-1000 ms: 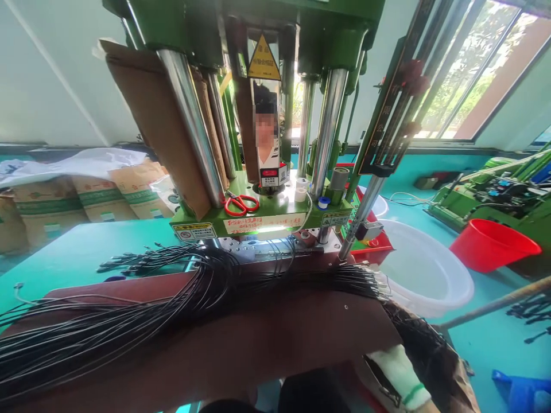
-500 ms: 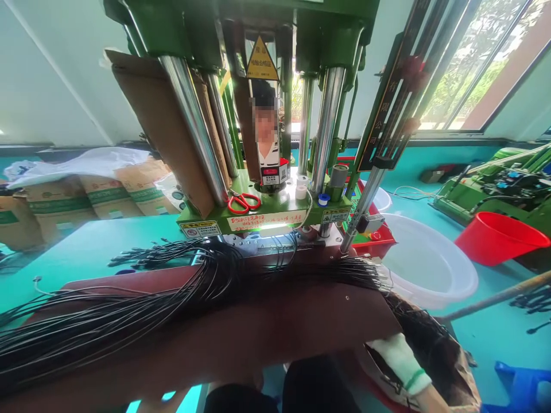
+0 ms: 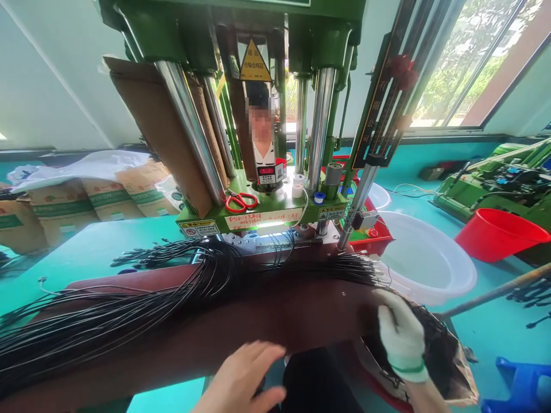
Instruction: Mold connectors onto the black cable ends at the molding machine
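Note:
A thick bundle of black cables (image 3: 129, 310) lies across a dark red-brown board (image 3: 275, 321) in front of a green press machine (image 3: 262, 115). My bare left hand (image 3: 241, 381) hovers low at the board's near edge, fingers spread, holding nothing. My right hand (image 3: 400, 335), in a white glove, rests at the board's right end with fingers curled on the cable ends there, above a brown bag (image 3: 434, 350) full of black cables.
Red scissors (image 3: 241, 202) lie on the machine's green base. A white basin (image 3: 424, 264) and a red bucket (image 3: 495, 235) stand to the right. Paper sacks (image 3: 86, 201) lie at the left. Another person shows behind the press. A blue stool (image 3: 520, 384) is at the bottom right.
My left hand has come up into view at the board's near edge. My gloved right hand has risen from the bag to the cable ends at the board's right end.

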### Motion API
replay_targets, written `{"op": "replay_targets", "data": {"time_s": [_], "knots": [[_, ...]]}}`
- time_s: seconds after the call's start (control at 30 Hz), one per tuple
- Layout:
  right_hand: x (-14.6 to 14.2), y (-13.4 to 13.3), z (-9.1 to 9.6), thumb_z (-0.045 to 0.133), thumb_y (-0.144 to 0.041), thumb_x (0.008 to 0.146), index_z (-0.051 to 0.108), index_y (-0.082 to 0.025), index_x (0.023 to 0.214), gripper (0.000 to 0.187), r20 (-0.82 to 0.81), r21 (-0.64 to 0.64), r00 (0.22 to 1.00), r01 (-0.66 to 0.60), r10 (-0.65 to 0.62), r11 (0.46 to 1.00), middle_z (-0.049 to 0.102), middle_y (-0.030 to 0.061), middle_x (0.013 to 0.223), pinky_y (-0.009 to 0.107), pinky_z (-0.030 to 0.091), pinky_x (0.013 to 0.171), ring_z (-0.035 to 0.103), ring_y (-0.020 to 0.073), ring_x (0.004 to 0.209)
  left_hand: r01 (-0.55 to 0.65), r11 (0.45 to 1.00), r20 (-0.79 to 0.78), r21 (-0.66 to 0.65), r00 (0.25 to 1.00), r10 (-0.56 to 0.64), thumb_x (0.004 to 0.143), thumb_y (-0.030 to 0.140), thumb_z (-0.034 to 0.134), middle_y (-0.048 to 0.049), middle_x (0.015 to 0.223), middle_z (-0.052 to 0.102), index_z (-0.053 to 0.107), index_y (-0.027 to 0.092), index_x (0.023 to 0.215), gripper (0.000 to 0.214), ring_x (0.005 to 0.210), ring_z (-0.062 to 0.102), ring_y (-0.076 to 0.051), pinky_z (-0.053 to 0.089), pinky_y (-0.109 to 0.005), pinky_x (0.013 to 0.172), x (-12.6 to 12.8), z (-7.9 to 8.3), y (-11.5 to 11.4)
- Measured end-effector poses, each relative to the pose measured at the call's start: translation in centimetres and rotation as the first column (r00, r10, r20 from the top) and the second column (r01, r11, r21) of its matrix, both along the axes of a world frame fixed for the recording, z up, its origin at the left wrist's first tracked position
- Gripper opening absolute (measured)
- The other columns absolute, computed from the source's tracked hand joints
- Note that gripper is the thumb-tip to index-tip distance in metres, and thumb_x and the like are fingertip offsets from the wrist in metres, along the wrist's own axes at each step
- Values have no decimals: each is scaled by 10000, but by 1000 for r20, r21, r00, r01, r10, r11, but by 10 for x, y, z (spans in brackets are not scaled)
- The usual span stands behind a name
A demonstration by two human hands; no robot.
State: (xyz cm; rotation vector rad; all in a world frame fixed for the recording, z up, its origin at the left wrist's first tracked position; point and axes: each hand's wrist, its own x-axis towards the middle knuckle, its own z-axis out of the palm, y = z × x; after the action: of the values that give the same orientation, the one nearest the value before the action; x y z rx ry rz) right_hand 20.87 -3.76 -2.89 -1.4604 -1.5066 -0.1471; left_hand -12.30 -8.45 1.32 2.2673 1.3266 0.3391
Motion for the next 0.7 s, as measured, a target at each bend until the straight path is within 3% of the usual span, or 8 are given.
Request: {"op": "replay_targets", "data": {"time_s": [0.1,0.2,0.27,0.43,0.57,0.7], "knots": [[-36,6,5,445,-123,799,612,-190,952,236,48,21,982,-185,184,982,659,60,890,315,520,753,629,181,801,103,974,-51,203,994,-94,784,316,551,-61,1259,510,503,212,1182,414,1169,441,-225,367,-370,992,64,11,60],[-47,10,2,445,-110,799,609,-189,974,253,57,32,971,-236,234,971,660,68,888,317,531,730,633,185,800,74,922,-158,379,987,-14,800,302,535,-122,1334,410,431,157,1243,477,1233,348,-265,327,-423,996,106,4,113],[-44,10,0,443,-107,798,612,-187,962,249,41,21,968,-250,249,968,660,66,880,307,538,715,637,180,783,70,907,-247,416,968,39,789,315,555,-147,1245,478,444,133,1221,482,1159,415,-284,355,-431,941,121,-1,137],[-40,6,-1,445,-107,794,614,-181,951,242,26,-39,963,-268,269,963,659,68,881,312,532,735,631,180,804,150,946,-398,287,917,-24,741,305,621,-113,1001,583,562,155,975,285,977,520,-272,408,-367,795,132,11,168],[-43,6,3,441,-102,788,618,-179,937,244,64,-40,962,-263,265,964,661,68,856,312,526,713,625,178,793,192,964,-390,183,914,-108,770,328,575,-58,883,623,560,194,893,182,837,584,-220,425,-293,681,129,28,186],[-44,6,6,441,-97,779,624,-186,932,254,60,-30,962,-265,266,964,666,59,834,307,522,700,625,178,775,236,965,-355,114,917,-183,794,304,510,-61,836,630,540,174,887,163,777,594,-204,414,-273,646,127,34,193]]}}
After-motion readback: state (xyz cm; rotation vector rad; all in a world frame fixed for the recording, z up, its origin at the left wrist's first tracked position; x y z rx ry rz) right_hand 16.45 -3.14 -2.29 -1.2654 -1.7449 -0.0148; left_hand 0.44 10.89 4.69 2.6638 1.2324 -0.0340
